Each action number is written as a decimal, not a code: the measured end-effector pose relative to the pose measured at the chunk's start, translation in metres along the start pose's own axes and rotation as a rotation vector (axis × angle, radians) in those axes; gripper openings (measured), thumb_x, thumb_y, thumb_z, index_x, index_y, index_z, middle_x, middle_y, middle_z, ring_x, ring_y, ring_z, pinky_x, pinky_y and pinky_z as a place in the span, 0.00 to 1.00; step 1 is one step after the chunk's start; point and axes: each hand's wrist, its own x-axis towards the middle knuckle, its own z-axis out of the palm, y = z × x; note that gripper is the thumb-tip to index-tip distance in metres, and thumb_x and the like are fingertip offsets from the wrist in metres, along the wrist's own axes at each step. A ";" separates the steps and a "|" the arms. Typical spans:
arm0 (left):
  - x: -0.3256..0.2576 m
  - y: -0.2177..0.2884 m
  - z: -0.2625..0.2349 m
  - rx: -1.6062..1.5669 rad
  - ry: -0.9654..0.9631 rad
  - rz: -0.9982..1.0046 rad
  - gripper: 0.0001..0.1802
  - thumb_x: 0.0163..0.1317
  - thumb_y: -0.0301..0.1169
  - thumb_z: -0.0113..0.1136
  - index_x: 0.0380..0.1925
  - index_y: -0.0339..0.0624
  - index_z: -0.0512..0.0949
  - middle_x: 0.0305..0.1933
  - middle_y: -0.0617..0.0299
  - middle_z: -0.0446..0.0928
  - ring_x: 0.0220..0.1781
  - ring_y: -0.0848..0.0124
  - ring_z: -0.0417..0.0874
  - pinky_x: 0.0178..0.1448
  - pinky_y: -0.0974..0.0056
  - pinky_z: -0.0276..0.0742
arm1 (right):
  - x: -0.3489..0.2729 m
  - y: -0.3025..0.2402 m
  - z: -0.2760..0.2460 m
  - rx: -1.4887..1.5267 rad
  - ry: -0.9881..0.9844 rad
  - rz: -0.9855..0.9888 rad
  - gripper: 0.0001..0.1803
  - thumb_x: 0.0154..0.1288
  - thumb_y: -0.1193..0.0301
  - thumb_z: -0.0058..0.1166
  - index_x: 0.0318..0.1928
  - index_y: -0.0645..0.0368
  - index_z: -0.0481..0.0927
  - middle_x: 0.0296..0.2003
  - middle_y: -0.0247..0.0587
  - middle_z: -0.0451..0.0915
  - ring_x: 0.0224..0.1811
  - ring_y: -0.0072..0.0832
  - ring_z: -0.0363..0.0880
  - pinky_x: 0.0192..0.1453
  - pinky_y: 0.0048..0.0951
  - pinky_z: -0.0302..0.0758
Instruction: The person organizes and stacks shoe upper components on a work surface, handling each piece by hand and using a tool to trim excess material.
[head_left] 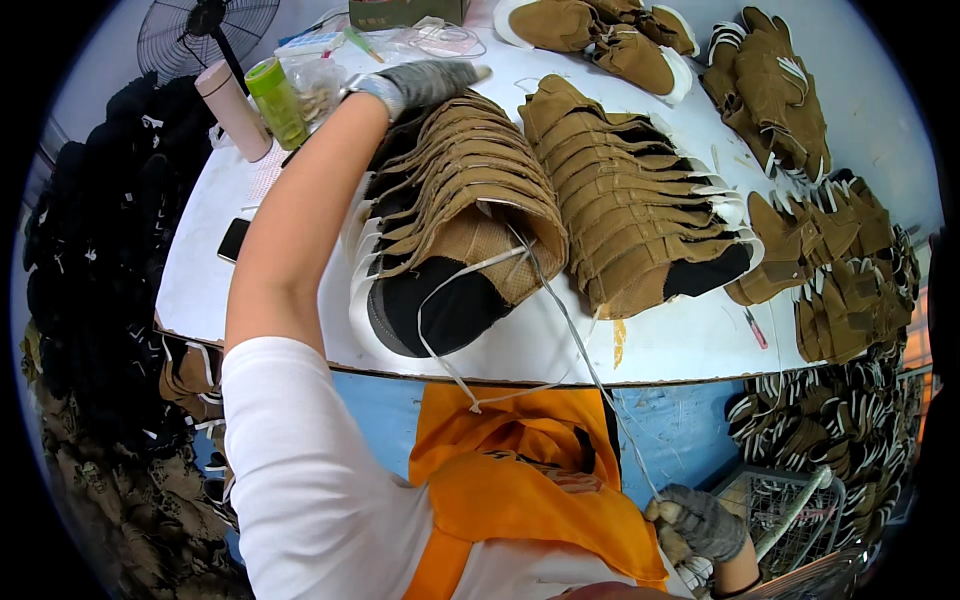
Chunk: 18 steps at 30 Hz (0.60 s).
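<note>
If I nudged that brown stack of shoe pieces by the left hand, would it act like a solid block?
Probably not: the brown stack is nested layers, so pieces might slide apart. Their thin, wavy edges suggest they'd bend. Rolling seems unlikely, since it lies lengthwise on the table.

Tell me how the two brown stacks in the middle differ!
The left brown, ridged shoe stack has white edges facing left; the right brown, ridged shoe stack has them facing right. The grey-gloved left hand is at the left stack, not the right. Both have black panels.
</note>
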 end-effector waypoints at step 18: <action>0.007 -0.001 0.025 0.183 -0.033 0.114 0.31 0.65 0.55 0.43 0.51 0.38 0.76 0.54 0.49 0.76 0.58 0.55 0.73 0.65 0.60 0.62 | 0.142 -0.118 0.000 -0.461 0.075 -0.678 0.16 0.62 0.66 0.55 0.44 0.64 0.70 0.30 0.41 0.73 0.28 0.30 0.72 0.31 0.29 0.75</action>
